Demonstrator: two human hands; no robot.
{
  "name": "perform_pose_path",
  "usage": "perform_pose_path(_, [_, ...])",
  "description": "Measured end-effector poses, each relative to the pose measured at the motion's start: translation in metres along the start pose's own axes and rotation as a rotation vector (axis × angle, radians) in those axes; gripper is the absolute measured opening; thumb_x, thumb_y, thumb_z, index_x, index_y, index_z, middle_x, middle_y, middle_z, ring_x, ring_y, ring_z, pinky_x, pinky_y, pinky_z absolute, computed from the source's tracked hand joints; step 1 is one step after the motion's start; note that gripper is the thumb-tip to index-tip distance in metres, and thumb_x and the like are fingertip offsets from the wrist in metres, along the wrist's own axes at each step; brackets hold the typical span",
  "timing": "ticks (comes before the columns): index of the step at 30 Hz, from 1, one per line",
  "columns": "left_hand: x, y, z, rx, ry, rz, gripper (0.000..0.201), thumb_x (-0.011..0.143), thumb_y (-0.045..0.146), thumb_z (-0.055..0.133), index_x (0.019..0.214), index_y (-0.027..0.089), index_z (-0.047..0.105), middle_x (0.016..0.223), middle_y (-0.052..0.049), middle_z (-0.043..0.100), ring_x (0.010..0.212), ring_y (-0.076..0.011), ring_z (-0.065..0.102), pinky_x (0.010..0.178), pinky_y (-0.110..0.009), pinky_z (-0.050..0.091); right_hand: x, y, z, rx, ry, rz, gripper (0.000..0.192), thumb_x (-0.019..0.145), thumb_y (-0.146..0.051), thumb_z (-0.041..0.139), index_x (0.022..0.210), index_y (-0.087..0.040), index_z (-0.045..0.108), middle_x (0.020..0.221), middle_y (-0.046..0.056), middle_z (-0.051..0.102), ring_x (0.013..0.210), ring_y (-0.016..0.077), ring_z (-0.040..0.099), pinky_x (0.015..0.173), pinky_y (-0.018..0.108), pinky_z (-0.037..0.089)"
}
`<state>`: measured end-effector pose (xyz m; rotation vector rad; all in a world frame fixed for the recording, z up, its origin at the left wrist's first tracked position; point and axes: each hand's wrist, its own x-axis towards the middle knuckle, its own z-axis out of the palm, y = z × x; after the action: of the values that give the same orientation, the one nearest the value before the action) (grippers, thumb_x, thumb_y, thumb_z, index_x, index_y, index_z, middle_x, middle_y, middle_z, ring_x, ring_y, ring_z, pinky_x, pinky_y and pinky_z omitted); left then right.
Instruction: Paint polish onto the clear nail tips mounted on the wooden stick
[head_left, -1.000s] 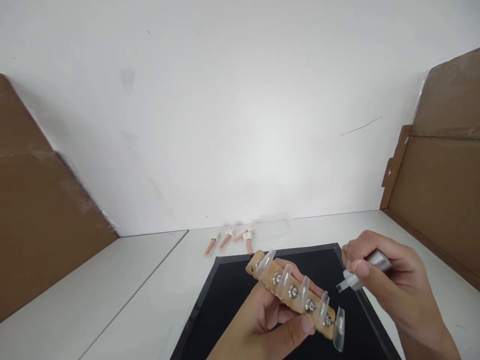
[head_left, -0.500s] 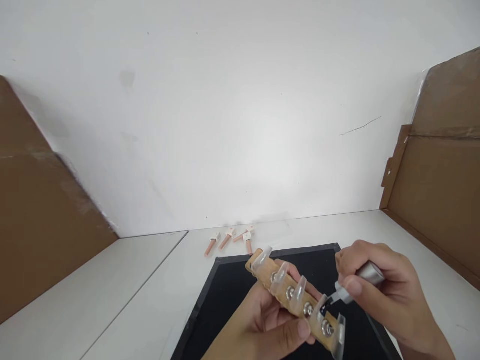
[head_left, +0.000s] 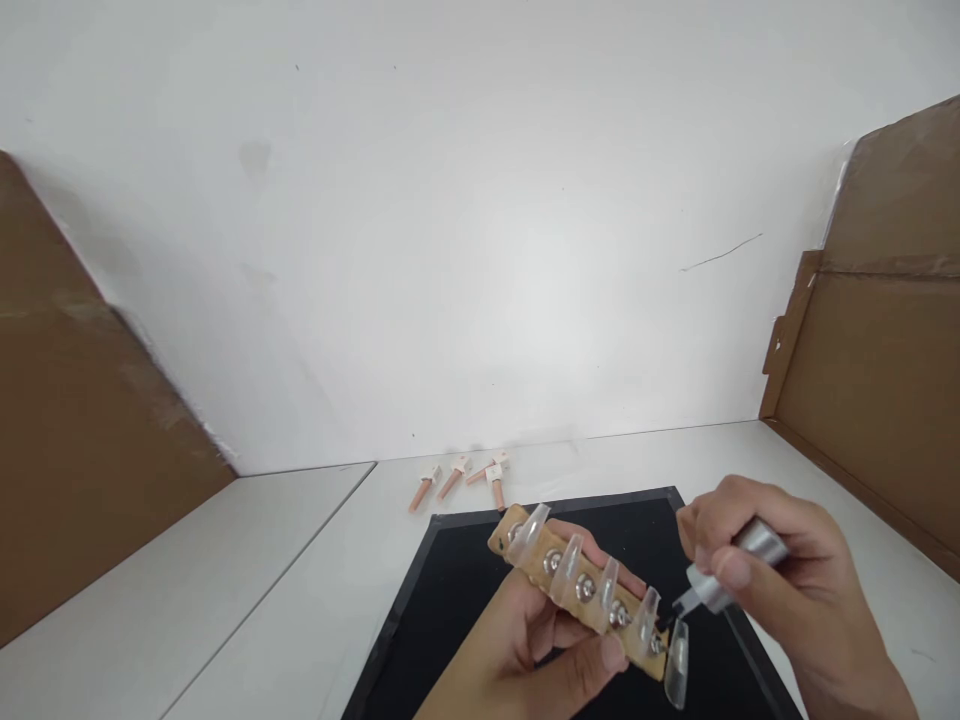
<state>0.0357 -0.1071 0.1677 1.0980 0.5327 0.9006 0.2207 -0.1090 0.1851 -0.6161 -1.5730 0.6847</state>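
A wooden nail-tip holder (head_left: 581, 590) is gripped in the left hand (head_left: 536, 650), fingers closed around its underside, low in the middle of the view and above a black mat (head_left: 450, 600). The holder's long axis is seen running diagonally, from upper left down to lower right, and five clear nail tips (head_left: 566, 565) stand along it, each beside a round metal stud. A silver-handled polish brush (head_left: 731, 570) is pinched between the thumb and fingers of the right hand (head_left: 780, 590), which is held to the right of the holder and slightly above its lower end. The brush is pointed down and to the left, and its dark tip is seen just beside the fourth tip (head_left: 646, 612), near the holder's lower-right end; whether bristles and nail are touching cannot be told. The right hand is thus the nearer to that end, the left being wrapped under the middle of the holder. Four small pinkish sticks (head_left: 461, 478) lie on the white table (head_left: 262, 590) beyond the mat.
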Motion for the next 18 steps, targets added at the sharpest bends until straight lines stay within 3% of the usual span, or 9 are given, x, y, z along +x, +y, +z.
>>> perform_pose_path(4, [0.003,0.003,0.008,0.047,0.07,-0.021,0.027,0.073,0.026,0.075,0.092,0.024,0.056,0.094,0.003,0.069,0.082,-0.0116,0.065,0.075,-0.027,0.046,0.006,-0.01,0.004,-0.053,-0.047,-0.023,0.036,0.09,-0.044,0.056,0.062,-0.021,0.053,0.044,-0.006,0.041,0.038,0.0076,0.03,0.034,0.02,0.023])
perform_pose_path(8, [0.0,0.003,0.012,0.113,0.107,-0.015,0.028,0.073,0.028,0.075,0.092,0.024,0.055,0.096,0.0,0.069,0.09,-0.0174,0.064,0.08,-0.032,0.046,0.007,-0.013,0.003,-0.162,-0.08,-0.021,0.032,0.089,-0.036,0.059,0.061,-0.021,0.053,0.043,-0.006,0.042,0.038,0.0076,0.032,0.035,0.019,0.027])
perform_pose_path(12, [-0.006,0.001,0.012,0.139,0.127,0.015,0.025,0.074,0.028,0.074,0.091,0.024,0.056,0.096,0.0,0.07,0.089,-0.0185,0.065,0.08,-0.033,0.047,0.002,-0.006,-0.002,-0.182,-0.017,0.012,0.027,0.087,-0.032,0.062,0.063,-0.021,0.055,0.046,-0.007,0.038,0.039,0.008,0.03,0.035,0.019,0.026])
perform_pose_path(18, [-0.013,-0.004,0.007,0.146,0.128,0.044,0.024,0.074,0.027,0.074,0.089,0.025,0.055,0.091,0.002,0.071,0.084,-0.0176,0.066,0.075,-0.032,0.049,-0.001,0.002,-0.008,-0.177,0.054,0.08,0.029,0.087,-0.036,0.062,0.063,-0.021,0.057,0.048,-0.004,0.046,0.041,0.01,0.035,0.037,0.021,0.03])
